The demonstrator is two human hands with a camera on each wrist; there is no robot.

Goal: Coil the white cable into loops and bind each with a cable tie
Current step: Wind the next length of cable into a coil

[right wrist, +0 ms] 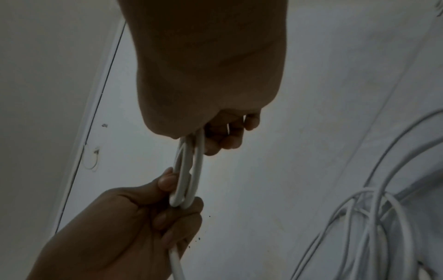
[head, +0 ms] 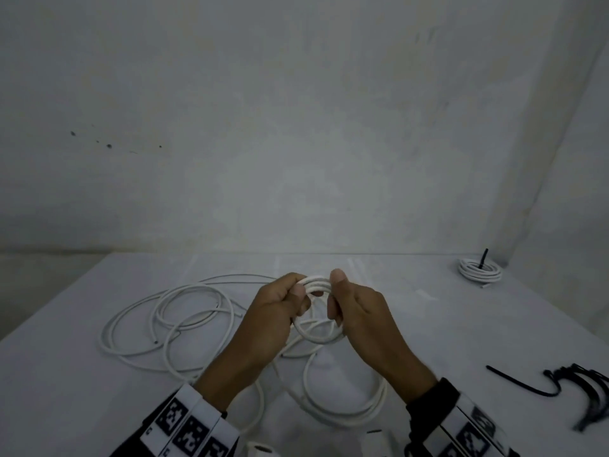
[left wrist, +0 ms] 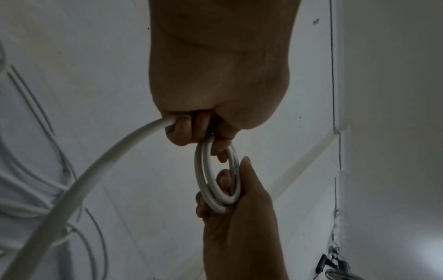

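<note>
The left hand [head: 280, 311] and the right hand [head: 354, 308] each gripped one side of a small coil [head: 315, 311] of white cable [head: 164, 324] in the middle of the frame. The coil could have sprung open if a hand slipped, since no tie was on it. The cable ties [head: 580, 390] lay at the lower right. No containers showed.

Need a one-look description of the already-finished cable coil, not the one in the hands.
Start at the white table in the head view and go to its far right corner, by the wall. A small tight white coil lies flat there, apart from everything else. Unlike the loose white cable sprawled at centre-left and the coil in hand, it has a black cable tie sticking up from it.
</note>
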